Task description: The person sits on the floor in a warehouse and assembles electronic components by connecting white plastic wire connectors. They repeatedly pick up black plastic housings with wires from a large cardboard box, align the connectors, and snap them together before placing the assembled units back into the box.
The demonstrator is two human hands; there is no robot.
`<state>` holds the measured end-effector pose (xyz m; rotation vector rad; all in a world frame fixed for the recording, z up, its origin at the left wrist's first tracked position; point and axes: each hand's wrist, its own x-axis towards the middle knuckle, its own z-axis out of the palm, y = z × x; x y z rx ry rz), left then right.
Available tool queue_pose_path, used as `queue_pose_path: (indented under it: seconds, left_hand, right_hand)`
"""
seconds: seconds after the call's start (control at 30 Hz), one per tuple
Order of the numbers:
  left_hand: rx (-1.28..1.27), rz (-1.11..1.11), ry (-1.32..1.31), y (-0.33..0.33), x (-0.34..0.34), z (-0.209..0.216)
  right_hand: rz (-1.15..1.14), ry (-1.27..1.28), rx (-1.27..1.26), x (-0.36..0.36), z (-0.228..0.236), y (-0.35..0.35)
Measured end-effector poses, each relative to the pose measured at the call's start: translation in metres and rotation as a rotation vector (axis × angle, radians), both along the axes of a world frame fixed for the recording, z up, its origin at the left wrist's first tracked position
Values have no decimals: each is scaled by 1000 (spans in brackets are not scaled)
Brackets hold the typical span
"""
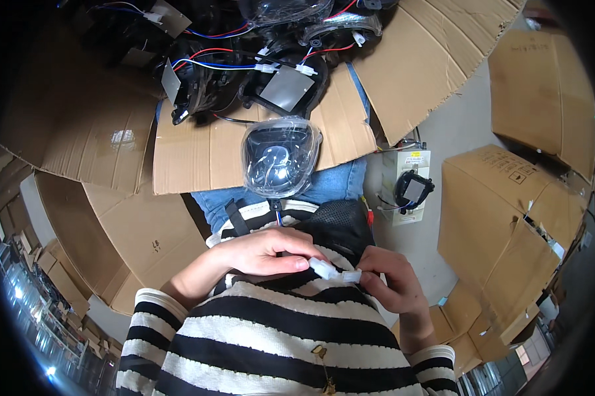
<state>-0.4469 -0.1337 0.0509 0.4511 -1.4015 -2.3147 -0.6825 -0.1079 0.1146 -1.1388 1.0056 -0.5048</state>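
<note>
In front of my striped shirt, my left hand (pixel 268 251) pinches a white plastic wire connector (pixel 323 268) between thumb and fingertips. My right hand (pixel 395 280) grips a smaller white connector (pixel 351 276) with thumb and forefinger. The two connectors meet or nearly meet end to end; I cannot tell whether they are joined. Just beyond my hands, a clear-fronted lamp (pixel 281 162) in see-through wrap rests at the edge of a cardboard flap (pixel 198 162), over my jeans. A short wire hangs from its near end toward my lap.
Several black lamp housings with grey plates (pixel 287 89) and coloured wires crowd the carton ahead. On the floor to the right, a small black lamp unit (pixel 413 191) lies on a pale board (pixel 403 162). Large cardboard boxes (pixel 489 218) stand at right, and an opened carton (pixel 142 231) at left.
</note>
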Motion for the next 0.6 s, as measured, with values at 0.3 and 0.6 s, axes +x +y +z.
queue_pose_path:
  seconds: [0.3, 0.6]
  left_hand:
    - [-68, 105, 85, 0, 0, -5]
    - [-33, 95, 29, -2, 1, -4]
  right_hand:
    - [26, -18, -113, 14, 1, -10]
    - [74, 183, -286, 19, 9, -16]
